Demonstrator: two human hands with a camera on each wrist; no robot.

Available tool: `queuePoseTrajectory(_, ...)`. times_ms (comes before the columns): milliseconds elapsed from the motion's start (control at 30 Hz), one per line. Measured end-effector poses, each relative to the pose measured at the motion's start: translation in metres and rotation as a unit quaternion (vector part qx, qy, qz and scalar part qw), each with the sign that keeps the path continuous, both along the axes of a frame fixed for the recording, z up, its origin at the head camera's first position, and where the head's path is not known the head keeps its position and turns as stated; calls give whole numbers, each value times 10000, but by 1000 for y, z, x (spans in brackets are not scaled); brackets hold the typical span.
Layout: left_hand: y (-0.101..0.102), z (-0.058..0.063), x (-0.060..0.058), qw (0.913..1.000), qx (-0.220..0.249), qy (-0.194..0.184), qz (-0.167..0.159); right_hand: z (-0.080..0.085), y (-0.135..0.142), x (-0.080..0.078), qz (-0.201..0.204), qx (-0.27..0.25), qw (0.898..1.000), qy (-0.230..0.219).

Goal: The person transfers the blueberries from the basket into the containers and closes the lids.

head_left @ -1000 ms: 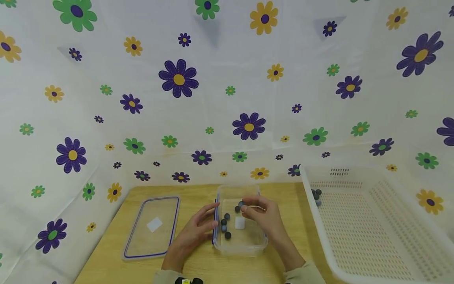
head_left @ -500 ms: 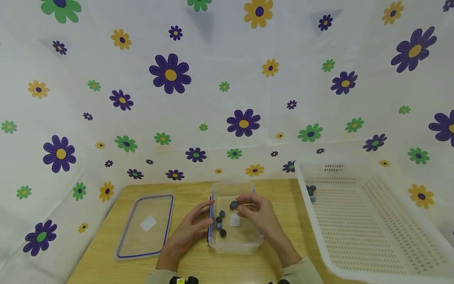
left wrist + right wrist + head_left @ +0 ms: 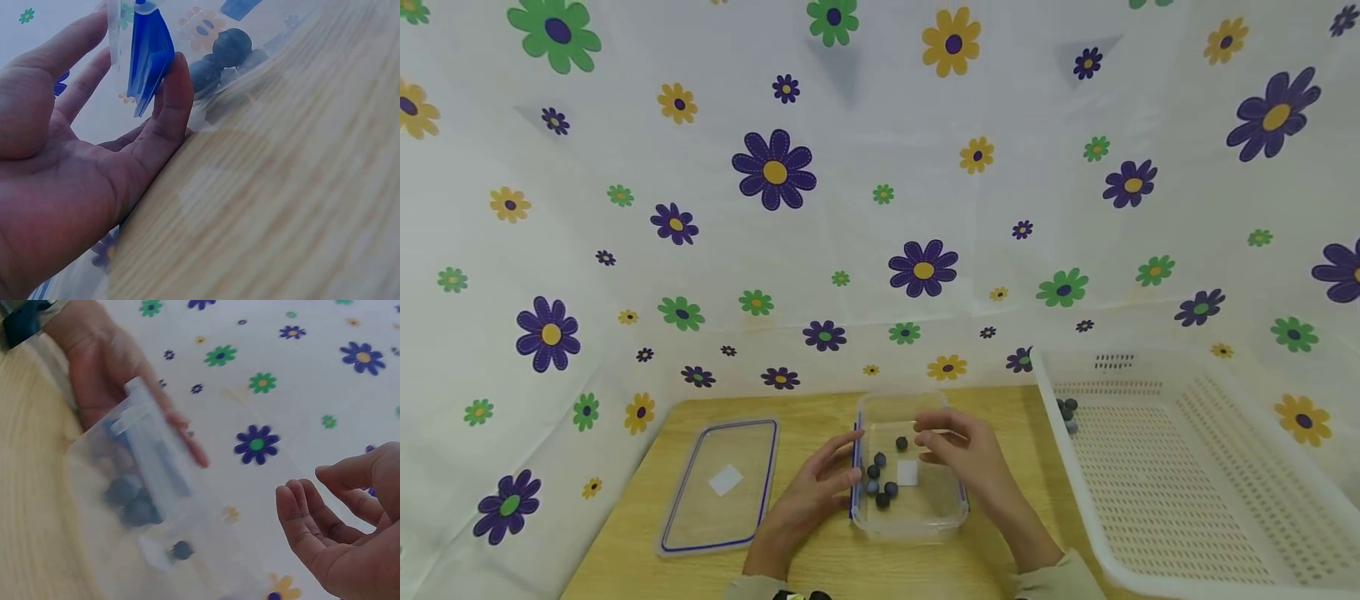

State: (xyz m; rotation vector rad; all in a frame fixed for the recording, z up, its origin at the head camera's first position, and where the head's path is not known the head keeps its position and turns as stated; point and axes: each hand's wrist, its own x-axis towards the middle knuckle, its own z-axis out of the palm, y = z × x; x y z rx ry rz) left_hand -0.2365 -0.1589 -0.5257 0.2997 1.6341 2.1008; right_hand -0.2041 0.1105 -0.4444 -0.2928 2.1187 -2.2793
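Note:
Several blueberries (image 3: 882, 500) lie in a clear plastic box (image 3: 917, 527), most of them grouped along its left side. A single blueberry (image 3: 902, 443) sits farther back, near a white square on the bottom. My left hand (image 3: 808, 492) rests against the box's left side. In the left wrist view its fingertips touch the blue latch (image 3: 150, 62), the fingers loosely bent. Over the right part of the box hovers my right hand (image 3: 966, 450). The right wrist view shows its thumb and fingers apart, with nothing between them.
A clear lid (image 3: 700, 527) with a blue seal and white square lies left of the box. At the right stands a white perforated basket (image 3: 1180, 483), with several blueberries (image 3: 1070, 408) at its left wall. Flower-patterned cloth (image 3: 865, 225) surrounds the wooden table (image 3: 820, 554).
My right fingers have let go of a blueberry inside the box. One more blueberry now lies with the near-left group. The right hand has drawn slightly back; the left stays at the box.

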Motion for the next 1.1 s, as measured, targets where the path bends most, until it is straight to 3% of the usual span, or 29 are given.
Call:
queuePoseTrajectory(233, -1, -3, -1, 10000, -4, 30, -18, 40, 19, 12, -94, 189, 9980, 589)
queuePoseTrajectory(400, -2, -3, -1, 10000, -1, 26, -39, 65, 39, 16, -166, 557, 9912, 1191)
queuePoseTrajectory(533, -2, -4, 0, 10000, 39, 17, -50, 77, 57, 15, -481, 943, 9824, 1540)
queuePoseTrajectory(700, -1, -7, 1, 10000, 13, -17, 36, 79, 84, 4, -792, 1186, 9716, 1887)
queuePoseTrajectory(867, -2, -7, 1, 10000, -56, 7, 46, 74, 114, -10, -999, 1383, 9661, 1938)
queuePoseTrajectory(1100, -2, -7, 2, 10000, -54, 28, 61, 59, 149, -28, -1177, 1717, 9662, 1523)
